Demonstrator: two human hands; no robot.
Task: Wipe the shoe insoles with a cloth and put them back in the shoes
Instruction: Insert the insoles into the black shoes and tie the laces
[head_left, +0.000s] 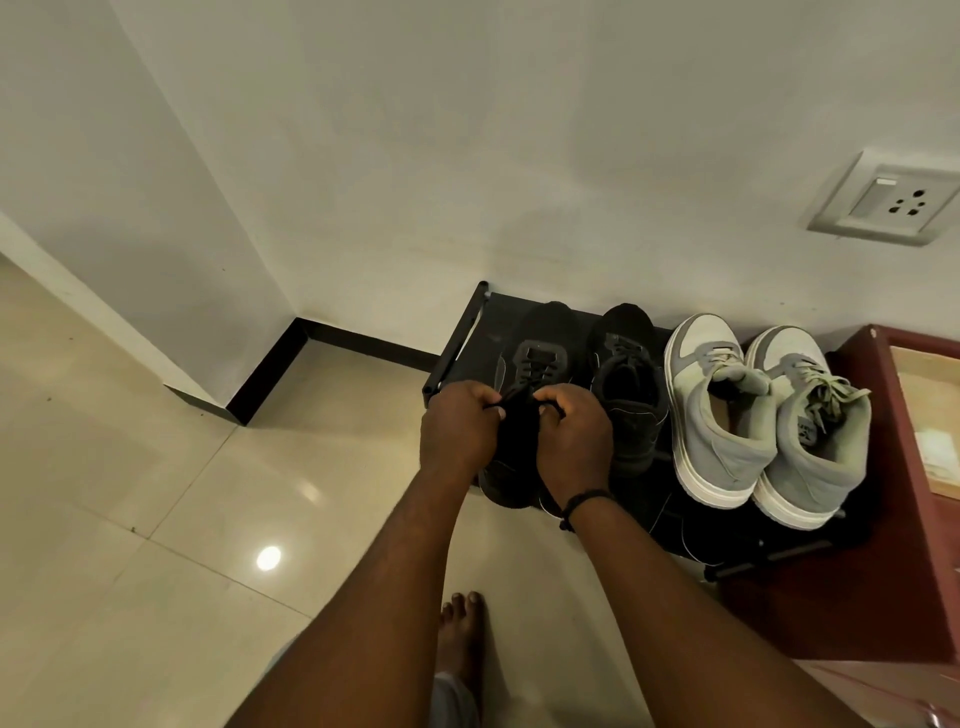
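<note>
A black shoe rack (470, 332) stands against the far wall, so the shoes are easy to reach. On it the left black shoe (524, 374) is pinched at its opening by the left hand (457, 431) and the right hand (571, 441), probably to widen it for the insole, which I cannot see.

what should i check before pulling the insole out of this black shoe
1. Both hands on the left black shoe: ok, left hand and right hand grip its opening.
2. Shoe sits on the black rack: ok.
3. Insole reachable: cannot tell, the opening is dark.
4. Laces loosened: cannot tell.
5. Cloth at hand: not ok, none in view.
6. Neighbouring right black shoe clear of the hands: ok.
</note>
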